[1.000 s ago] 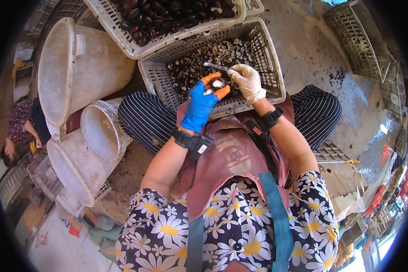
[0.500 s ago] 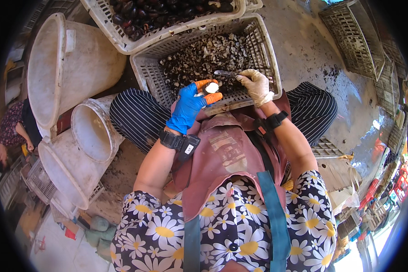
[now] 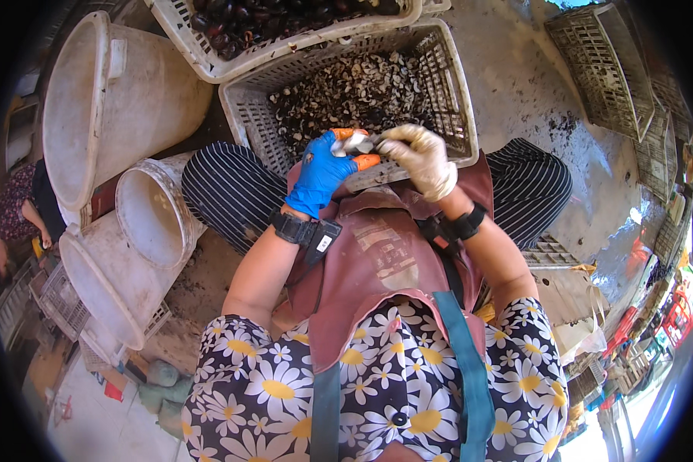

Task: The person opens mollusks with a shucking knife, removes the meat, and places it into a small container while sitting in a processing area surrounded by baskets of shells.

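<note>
My left hand (image 3: 319, 165), in a blue glove with orange fingertips, grips a small white-fleshed piece (image 3: 354, 144) between thumb and fingers. It looks like a peeled water chestnut, though blur hides its detail. My right hand (image 3: 422, 158), in a pale, stained glove, is closed around a slim metal blade, knife-like, pressed against the piece; fingers and blur mostly hide the tool. Both hands meet over the near edge of a grey plastic crate (image 3: 462, 104). Inside it lie many white and dark scraps (image 3: 362, 86), like peelings.
Behind stands another pale crate (image 3: 208, 65) of shiny dark reddish-brown round pieces (image 3: 262, 23). Large white tubs (image 3: 142, 108) and smaller buckets (image 3: 150, 212) crowd the left, with another person (image 3: 27, 204) beyond. Stacked crates (image 3: 600, 65) stand at the far right on wet floor.
My right hand has moved left and closed in on my left hand, bringing the blade from above the scraps onto the white piece. My left hand has barely shifted.
</note>
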### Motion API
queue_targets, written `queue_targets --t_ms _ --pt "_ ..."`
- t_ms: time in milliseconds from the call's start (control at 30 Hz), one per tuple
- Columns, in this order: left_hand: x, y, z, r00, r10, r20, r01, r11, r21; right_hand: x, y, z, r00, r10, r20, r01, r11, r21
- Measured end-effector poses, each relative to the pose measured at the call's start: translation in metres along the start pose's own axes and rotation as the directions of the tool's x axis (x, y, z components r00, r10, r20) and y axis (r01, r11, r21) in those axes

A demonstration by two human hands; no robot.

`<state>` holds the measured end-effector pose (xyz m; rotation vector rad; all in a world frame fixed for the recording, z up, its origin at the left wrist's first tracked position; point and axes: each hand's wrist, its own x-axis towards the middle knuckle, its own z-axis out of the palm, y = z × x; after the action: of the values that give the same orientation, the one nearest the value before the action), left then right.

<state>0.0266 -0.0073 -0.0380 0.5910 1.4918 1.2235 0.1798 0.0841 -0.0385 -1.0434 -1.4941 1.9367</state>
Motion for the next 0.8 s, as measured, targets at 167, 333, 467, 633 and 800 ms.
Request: queue_targets --t_ms 167,333,467,633,800 --pt "-0.009 0.022 0.006 0.997 -0.068 0.025 0.066 0.996 0.068 0.014 0.024 -0.026 0.991 -0.022 -0.133 -0.025 0.938 -0.344" --pt "-0.011 0.011 0.006 0.993 -0.050 0.104 0.071 0.976 -0.206 -0.002 -0.001 -0.001 0.996 -0.085 0.016 0.085 0.936 -0.342" --pt "-0.015 0.013 0.007 0.997 -0.052 0.049 0.050 0.998 0.038 0.010 0.017 -0.023 0.991 0.035 -0.125 -0.094 0.854 -0.511" --pt "-0.015 0.022 0.007 0.987 -0.148 0.063 0.156 0.977 -0.147 0.020 0.030 -0.043 0.964 0.053 -0.259 -0.089 0.988 -0.129" --pt "-0.006 0.011 0.000 0.956 -0.200 0.216 0.290 0.768 -0.571 0.011 0.019 -0.027 0.975 0.058 -0.214 -0.051 0.998 0.041"
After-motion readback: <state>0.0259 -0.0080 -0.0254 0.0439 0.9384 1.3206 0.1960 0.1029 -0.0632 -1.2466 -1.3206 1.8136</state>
